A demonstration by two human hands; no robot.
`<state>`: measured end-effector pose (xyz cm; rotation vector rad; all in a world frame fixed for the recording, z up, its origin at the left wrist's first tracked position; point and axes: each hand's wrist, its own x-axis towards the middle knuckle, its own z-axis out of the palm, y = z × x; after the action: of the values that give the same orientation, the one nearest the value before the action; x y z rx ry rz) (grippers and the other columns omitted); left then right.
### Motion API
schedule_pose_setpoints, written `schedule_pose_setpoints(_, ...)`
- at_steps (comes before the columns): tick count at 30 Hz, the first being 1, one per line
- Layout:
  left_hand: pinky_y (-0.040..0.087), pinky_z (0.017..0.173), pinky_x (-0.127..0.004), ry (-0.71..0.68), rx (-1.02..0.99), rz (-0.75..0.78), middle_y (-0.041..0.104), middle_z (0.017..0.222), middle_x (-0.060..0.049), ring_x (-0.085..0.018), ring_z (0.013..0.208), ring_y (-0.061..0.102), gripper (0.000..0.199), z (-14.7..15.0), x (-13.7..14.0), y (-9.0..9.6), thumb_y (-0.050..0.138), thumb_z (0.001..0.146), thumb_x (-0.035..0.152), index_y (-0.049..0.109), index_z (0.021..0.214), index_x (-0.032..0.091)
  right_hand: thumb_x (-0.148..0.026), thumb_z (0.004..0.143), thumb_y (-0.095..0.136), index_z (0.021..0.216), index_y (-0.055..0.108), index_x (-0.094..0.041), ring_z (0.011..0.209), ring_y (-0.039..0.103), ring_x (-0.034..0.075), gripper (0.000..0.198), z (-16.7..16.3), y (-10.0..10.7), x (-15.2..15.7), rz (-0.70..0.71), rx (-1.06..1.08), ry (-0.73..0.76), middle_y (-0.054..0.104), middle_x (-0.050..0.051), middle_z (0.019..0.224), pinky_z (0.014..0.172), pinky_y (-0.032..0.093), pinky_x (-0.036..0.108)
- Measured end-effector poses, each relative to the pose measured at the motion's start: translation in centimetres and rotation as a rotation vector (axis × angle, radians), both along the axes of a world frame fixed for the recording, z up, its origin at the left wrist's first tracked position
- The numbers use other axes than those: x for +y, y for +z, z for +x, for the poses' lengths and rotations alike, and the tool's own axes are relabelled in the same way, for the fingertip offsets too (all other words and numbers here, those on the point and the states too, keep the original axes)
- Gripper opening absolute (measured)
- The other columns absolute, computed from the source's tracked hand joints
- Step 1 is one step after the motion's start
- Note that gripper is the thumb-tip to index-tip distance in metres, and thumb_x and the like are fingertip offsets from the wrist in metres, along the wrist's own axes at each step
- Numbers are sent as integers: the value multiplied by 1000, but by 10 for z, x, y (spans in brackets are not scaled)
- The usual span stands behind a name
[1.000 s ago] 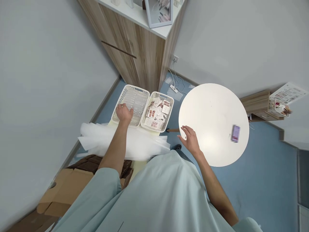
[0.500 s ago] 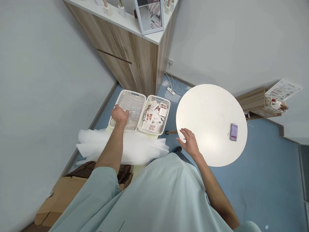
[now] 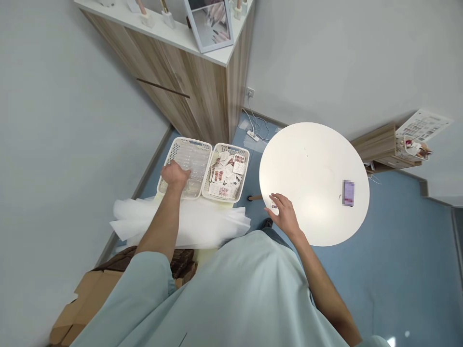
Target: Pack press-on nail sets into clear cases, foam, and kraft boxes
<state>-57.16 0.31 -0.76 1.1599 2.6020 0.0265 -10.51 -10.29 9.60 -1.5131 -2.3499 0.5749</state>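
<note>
My left hand [image 3: 175, 173] reaches down into a white perforated basket [image 3: 173, 144] of clear plastic boxes [image 3: 197, 161]. Its thumb shows pointing right, while the other fingers are hidden, so any grip cannot be made out. Over the left edge of a round white table [image 3: 314, 159], my right hand [image 3: 285, 214] is open, thumb and fingers apart. A small card with coloured nail shapes [image 3: 274, 206] shows in the gap between them; whether the fingers touch it is unclear. A second white basket [image 3: 246, 171] stands beside the first and holds several cards of press-on nails [image 3: 218, 176].
A blurred purple item [image 3: 348, 193] lies on the table's right side. White foam sheets [image 3: 202, 221] are piled in front of the baskets. Behind stands a wood-grain cabinet [image 3: 206, 91]; a power strip [image 3: 252, 136] lies on the floor. Cardboard boxes [image 3: 90, 289] sit at lower left.
The view has shifted slightly, so the cabinet, baskets and table sit further left. More of the small card shows beside my right hand. My left hand stays in the box basket.
</note>
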Motion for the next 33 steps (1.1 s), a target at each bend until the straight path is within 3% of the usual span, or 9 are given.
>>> schedule_pose_setpoints(9,41,113,-54,33,-3,23,60,140,-36,-46,136,52,74,15,0,-7,76,79,37,50,135,-3,-47,107,57,150,59,-27,142,57,35,48,1,6,-7,-20,2,-14,65,13,148,115,51,59)
schedule_pose_setpoints(14,42,111,-55,54,0,88,61,138,-34,-46,133,54,84,17,-6,-6,75,76,40,44,142,-1,-47,106,58,150,59,-27,141,58,34,48,4,6,-9,-1,5,-15,67,12,146,115,51,58)
schedule_pose_setpoints(18,43,111,-53,66,11,140,63,136,-31,-45,130,57,91,14,-13,13,78,74,39,41,148,-2,-47,106,58,148,61,-26,140,58,34,47,5,6,-7,5,39,3,66,13,146,115,51,57)
schedule_pose_setpoints(22,42,115,-54,131,-11,267,63,140,-29,-44,134,56,97,24,-25,51,79,77,40,35,154,0,-50,106,57,147,63,-25,140,58,35,48,1,7,2,-8,91,45,67,14,145,115,51,59)
schedule_pose_setpoints(26,47,113,-49,126,-200,481,65,143,-20,-35,123,66,99,80,-49,94,79,79,40,31,160,8,-52,105,58,147,63,-27,139,59,35,49,-5,14,15,-20,165,96,68,12,145,116,50,58)
schedule_pose_setpoints(29,54,104,-40,-9,-446,637,65,146,-15,-27,117,69,98,151,-74,120,77,82,41,27,163,17,-55,105,60,147,63,-27,139,59,33,50,-2,28,22,-10,250,119,68,11,144,118,50,55)
schedule_pose_setpoints(33,56,100,-38,-197,-638,714,62,151,-14,-26,119,69,99,246,-108,147,78,84,42,26,166,23,-59,102,63,143,64,-27,138,60,32,52,20,58,24,-100,412,53,68,10,144,118,51,53)
